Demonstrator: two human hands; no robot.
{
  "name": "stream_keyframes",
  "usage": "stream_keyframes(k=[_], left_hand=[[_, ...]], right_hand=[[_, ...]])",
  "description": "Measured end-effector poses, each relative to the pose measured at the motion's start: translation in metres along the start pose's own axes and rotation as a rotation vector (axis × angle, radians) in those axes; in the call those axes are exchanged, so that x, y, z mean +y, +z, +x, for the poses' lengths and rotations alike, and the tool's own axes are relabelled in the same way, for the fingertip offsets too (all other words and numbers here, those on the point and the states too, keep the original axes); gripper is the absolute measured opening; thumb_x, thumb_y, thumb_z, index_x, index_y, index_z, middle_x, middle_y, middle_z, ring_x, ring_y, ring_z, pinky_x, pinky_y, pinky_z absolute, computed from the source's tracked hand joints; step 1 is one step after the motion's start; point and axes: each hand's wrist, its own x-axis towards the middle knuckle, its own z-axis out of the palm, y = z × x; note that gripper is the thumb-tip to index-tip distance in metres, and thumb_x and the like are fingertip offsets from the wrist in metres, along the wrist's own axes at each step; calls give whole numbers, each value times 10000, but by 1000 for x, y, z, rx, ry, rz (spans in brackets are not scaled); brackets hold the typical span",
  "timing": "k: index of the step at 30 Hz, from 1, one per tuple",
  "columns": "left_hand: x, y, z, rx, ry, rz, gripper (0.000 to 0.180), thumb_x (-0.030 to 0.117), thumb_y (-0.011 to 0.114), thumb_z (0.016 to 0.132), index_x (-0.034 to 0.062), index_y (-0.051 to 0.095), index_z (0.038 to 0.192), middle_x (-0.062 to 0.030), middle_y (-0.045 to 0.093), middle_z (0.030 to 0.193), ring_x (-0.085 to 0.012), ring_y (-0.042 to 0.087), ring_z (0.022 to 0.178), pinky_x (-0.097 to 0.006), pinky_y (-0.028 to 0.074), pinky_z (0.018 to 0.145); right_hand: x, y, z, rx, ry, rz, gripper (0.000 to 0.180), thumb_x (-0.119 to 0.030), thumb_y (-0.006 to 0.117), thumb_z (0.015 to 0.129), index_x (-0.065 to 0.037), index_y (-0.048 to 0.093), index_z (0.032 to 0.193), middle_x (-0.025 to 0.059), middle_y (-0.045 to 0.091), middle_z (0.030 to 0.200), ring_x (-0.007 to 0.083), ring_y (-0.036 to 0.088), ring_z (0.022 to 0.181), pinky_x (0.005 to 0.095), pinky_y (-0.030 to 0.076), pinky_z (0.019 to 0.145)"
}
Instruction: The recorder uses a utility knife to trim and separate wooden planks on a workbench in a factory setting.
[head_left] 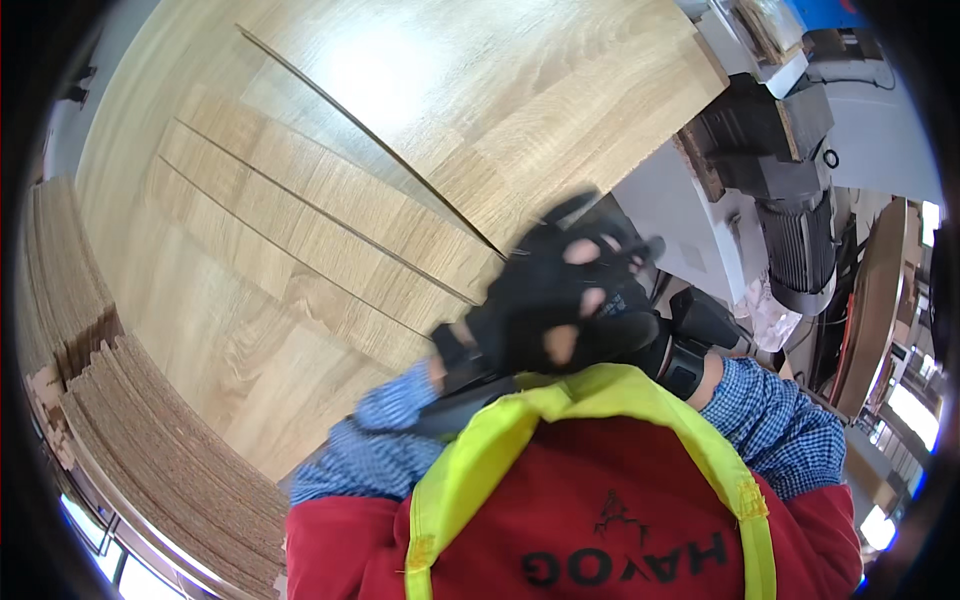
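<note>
Both my hands wear black gloves with worn holes and meet in front of my chest. My left hand (548, 300) is blurred and lies over my right hand (668, 340), touching it; only the right wrist strap and part of the right glove show. No other object can be made out in either hand. Blue checked sleeves (380, 445) lead down to a red vest with a yellow-green collar (600, 385).
Light oak-pattern panels (330, 215) lie stepped in a stack below my hands, under a larger panel (480, 80). Stacked board edges (150, 440) run along the left. At the right stand a white machine body (680, 205) and a grey motor (800, 250).
</note>
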Motion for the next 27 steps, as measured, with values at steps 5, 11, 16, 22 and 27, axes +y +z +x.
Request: stream_keyframes(k=[5, 11, 16, 22, 27], left_hand=[[-2, -4, 11, -451, -222, 319, 494, 156, 698, 641, 66, 660, 1125, -151, 629, 1154, -387, 564, 1121, -449, 453, 969], [5, -4, 8, -395, -363, 362, 483, 101, 687, 645, 50, 663, 1125, -152, 636, 1121, -395, 568, 1111, -442, 470, 946], [14, 9, 25, -131, -154, 174, 411, 110, 716, 688, 11, 672, 1084, -176, 678, 900, -392, 661, 852, -437, 529, 829], [4, 30, -5, 209, -198, 294, 287, 118, 709, 681, 32, 712, 955, -178, 682, 886, -342, 672, 786, -409, 537, 756], [2, 23, -6, 188, -184, 184, 298, 134, 699, 648, 41, 709, 931, -176, 682, 934, -339, 666, 861, -390, 535, 770]], right_hand=[[-2, -16, 5, -228, 80, -248, 204, -144, 649, 796, -90, 622, 991, 104, 623, 950, 271, 637, 745, 388, 503, 731], [10, 0, 5, -257, 75, -171, 219, -141, 649, 795, -90, 626, 1007, 108, 622, 973, 277, 639, 751, 394, 499, 755], [2, -9, 11, -261, 79, -222, 232, -138, 649, 794, -90, 628, 1020, 112, 621, 991, 282, 641, 756, 399, 495, 774], [5, 0, 7, -294, 93, -212, 248, -135, 648, 793, -89, 632, 1035, 117, 620, 1013, 288, 643, 762, 406, 491, 798], [-1, -5, 0, -274, 108, -219, 261, -133, 648, 792, -89, 634, 1049, 121, 619, 1032, 293, 645, 767, 411, 488, 818]])
